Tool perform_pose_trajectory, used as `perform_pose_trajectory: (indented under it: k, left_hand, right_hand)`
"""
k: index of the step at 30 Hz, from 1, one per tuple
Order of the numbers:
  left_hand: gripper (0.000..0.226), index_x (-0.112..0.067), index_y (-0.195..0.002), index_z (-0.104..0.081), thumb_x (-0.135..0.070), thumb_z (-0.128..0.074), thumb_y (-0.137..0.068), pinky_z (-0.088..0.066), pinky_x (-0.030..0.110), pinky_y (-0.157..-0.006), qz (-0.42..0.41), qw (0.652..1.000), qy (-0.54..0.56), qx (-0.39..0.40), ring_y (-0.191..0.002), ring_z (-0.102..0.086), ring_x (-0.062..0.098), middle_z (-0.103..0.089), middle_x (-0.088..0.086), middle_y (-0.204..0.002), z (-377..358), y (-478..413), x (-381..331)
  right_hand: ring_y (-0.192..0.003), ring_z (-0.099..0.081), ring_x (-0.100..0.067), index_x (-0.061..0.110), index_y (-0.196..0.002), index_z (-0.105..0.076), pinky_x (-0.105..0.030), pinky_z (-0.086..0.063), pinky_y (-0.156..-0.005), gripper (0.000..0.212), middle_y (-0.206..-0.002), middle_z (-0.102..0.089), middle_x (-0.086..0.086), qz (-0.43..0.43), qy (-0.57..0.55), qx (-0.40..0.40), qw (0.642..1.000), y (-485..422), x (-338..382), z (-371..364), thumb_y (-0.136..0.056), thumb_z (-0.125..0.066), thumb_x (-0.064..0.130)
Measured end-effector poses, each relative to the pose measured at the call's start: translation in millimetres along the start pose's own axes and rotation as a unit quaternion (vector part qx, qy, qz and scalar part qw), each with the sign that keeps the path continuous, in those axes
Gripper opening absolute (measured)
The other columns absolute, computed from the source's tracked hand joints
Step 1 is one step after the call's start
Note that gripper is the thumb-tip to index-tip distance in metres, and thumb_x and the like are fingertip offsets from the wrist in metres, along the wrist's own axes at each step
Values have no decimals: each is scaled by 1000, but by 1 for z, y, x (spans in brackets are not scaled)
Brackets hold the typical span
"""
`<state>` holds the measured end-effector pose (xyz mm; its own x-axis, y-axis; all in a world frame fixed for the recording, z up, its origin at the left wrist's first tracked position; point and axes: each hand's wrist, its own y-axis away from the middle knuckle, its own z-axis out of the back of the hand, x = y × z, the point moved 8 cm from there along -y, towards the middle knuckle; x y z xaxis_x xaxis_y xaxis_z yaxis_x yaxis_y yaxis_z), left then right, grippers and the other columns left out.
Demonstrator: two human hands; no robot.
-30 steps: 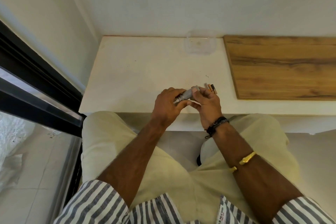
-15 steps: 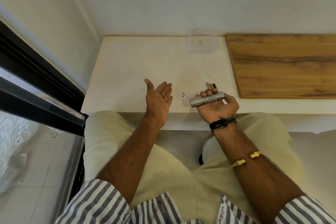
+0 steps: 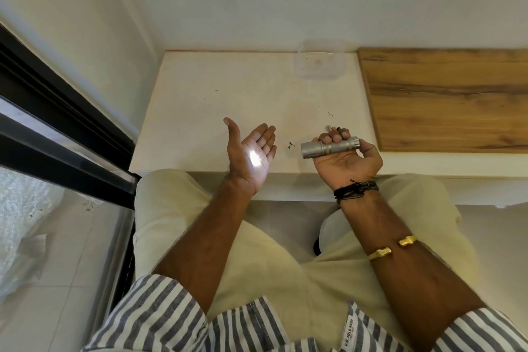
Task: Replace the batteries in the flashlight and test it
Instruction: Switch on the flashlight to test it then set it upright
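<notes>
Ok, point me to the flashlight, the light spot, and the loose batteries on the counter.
flashlight (image 3: 330, 147): head view, middle of the silver barrel.
light spot (image 3: 255, 158): head view, bright patch on the open left palm.
loose batteries (image 3: 329, 128): head view, ends showing behind the right fingers.

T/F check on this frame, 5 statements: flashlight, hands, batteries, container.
1. The right hand holds the flashlight. True.
2. A bright light spot falls on the left hand. True.
3. The flashlight lies on the wooden board. False: it is held above the white counter's front edge, left of the board.
4. The left hand is clenched in a fist. False: it is open, palm towards the flashlight.
5. The loose batteries sit inside the clear container. False: they lie on the counter just behind the right hand's fingers, far from the container at the wall.
</notes>
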<state>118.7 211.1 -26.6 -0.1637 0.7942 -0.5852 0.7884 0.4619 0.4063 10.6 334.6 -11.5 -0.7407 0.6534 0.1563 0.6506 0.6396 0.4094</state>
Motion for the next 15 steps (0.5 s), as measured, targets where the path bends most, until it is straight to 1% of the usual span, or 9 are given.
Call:
perform_pose_trajectory:
  k: [6, 10, 12, 15]
  left_hand:
    - [107, -8, -154, -26, -87, -22, -82, -12, 45, -125, -8, 1000, -10, -4, -150, -24, 28, -30, 11, -161, -1, 1, -1]
    - [105, -5, -153, -27, -85, -18, -85, -18, 44, -124, -16, 1000, -17, -15, -148, -29, 30, -32, 15, -159, 1, 0, -2]
    - [105, -5, -153, -28, -84, -18, -85, -18, 44, -124, -15, 1000, -18, -15, -148, -29, 30, -32, 15, -159, 0, 0, -1]
    - [105, -5, -153, -28, -84, -18, -86, -18, 44, -124, -13, 1000, -18, -14, -148, -29, 31, -32, 15, -159, -1, 0, 0]
  right_hand:
    - [-65, -46, -24, 10, -75, -51, -33, -43, -73, 17, -75, -46, -5, -5, 4, 5, 1000, -1, 1, 0, -68, -45, 24]
    - [-59, -47, -25, 10, -72, -48, -32, -50, -64, 14, -70, -43, -7, -3, 6, 8, 1000, -3, 0, -2, -67, -41, 21]
    - [-59, -47, -25, 10, -73, -49, -31, -50, -63, 14, -72, -43, -6, -3, 2, 11, 1000, -3, 1, -2, -67, -42, 21]
    - [-63, -46, -24, 10, -75, -50, -32, -46, -67, 16, -74, -45, -6, -10, -1, 16, 1000, -2, 0, -1, -68, -45, 23]
